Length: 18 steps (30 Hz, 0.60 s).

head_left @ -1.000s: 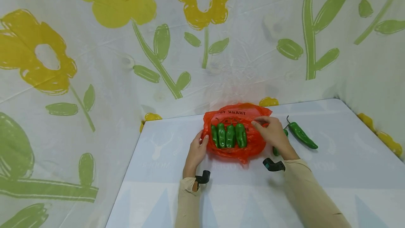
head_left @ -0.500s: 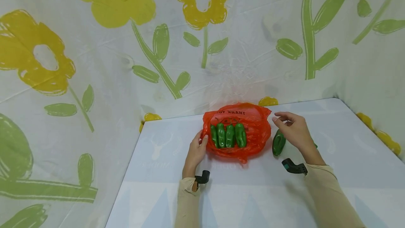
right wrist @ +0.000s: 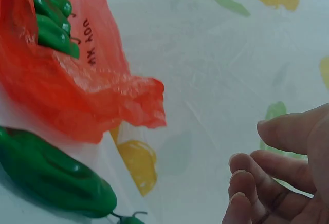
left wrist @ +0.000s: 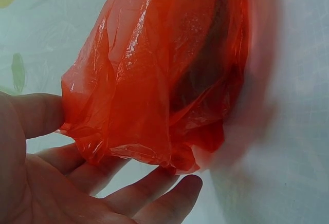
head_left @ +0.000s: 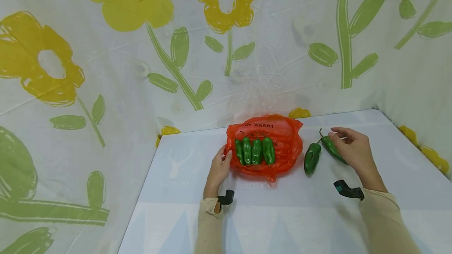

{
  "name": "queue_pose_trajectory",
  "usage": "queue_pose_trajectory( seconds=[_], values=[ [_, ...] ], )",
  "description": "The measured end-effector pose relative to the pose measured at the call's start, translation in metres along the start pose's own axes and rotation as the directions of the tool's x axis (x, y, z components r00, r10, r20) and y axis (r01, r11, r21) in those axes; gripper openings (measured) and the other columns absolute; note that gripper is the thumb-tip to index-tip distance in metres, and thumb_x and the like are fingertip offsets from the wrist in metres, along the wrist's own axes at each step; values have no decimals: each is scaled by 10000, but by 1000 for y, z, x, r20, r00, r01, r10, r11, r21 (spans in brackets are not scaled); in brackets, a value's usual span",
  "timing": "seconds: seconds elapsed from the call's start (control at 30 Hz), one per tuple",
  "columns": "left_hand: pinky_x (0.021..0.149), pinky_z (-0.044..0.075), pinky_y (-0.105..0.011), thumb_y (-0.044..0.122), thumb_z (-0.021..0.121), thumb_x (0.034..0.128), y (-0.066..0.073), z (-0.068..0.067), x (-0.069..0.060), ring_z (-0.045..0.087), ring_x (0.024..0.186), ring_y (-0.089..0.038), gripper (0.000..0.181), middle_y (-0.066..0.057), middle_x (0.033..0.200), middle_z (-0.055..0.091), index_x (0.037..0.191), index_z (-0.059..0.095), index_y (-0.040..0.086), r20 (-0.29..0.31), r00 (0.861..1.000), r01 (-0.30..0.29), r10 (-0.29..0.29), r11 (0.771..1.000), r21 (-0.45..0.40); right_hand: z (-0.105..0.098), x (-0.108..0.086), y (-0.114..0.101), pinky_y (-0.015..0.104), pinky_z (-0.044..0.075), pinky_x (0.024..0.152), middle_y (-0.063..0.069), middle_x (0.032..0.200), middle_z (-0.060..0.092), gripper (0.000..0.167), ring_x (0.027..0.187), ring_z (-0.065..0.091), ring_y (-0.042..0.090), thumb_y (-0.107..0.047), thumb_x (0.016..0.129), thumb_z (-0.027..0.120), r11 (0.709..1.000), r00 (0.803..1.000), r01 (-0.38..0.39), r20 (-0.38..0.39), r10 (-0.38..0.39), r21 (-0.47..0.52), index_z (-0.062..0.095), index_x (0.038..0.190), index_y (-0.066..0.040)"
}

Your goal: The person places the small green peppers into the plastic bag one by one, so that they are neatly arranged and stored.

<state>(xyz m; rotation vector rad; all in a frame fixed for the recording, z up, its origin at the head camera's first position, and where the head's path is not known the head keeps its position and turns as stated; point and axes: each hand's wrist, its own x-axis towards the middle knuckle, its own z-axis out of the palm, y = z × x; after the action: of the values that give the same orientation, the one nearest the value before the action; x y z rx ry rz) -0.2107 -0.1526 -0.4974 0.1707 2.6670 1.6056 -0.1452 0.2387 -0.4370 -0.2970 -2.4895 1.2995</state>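
A red plastic bag (head_left: 288, 153) with printed lettering lies on the table, its mouth spread wide. Several green peppers (head_left: 269, 151) sit side by side in it, stems pointing away. My left hand (head_left: 218, 171) holds the bag's left edge; in the left wrist view the thumb and fingers lie around the red film (left wrist: 133, 90). To the right of the bag are two loose items: a green pepper (head_left: 312, 160) and a longer green pepper (head_left: 329, 145). Over the longer one, partly covering it, is my right hand (head_left: 354, 156), fingers loosely bent and nothing in them.
The pale table (head_left: 268, 222) has faint printed patterns. A white sheet with yellow flowers (head_left: 226, 3) hangs behind and at both sides. Each wrist carries a small black camera, such as the right wrist camera (head_left: 347, 190).
My right hand has moved from over the bag's right side to the right, past the nearer loose pepper, to the longer one. The left hand and the bag stay in place.
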Motion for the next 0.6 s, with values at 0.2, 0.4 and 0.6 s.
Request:
queue_pose_trajectory(
  seconds=[0.2,0.4,0.6],
  values=[
    [1151,441,-623,361,476,1093,-1,0,1,480,1430,-441,574,-175,1608,460,1573,408,53,0,1000,-1,1,1000,1,-10,1,17,117,511,597,-197,945,553,517,739,547,-92,-409,1043,573,999,998,-40,-53,41,7,631,1381,-22],
    [1164,428,-623,360,475,1093,-1,0,1,474,1439,-431,568,-168,1609,462,1572,411,61,-2,1000,0,0,1000,-3,-15,1,27,88,492,610,-77,1041,610,538,752,524,-107,-427,1045,557,994,992,-110,-71,109,-9,617,1398,-25],
    [1151,436,-629,357,475,1092,-2,0,1,478,1437,-447,569,-174,1608,461,1571,412,56,-7,1000,2,-2,1000,4,-16,2,37,165,431,700,221,1407,580,621,977,500,44,-488,1052,491,973,973,-229,-42,227,-29,545,1472,-34]
  ],
)
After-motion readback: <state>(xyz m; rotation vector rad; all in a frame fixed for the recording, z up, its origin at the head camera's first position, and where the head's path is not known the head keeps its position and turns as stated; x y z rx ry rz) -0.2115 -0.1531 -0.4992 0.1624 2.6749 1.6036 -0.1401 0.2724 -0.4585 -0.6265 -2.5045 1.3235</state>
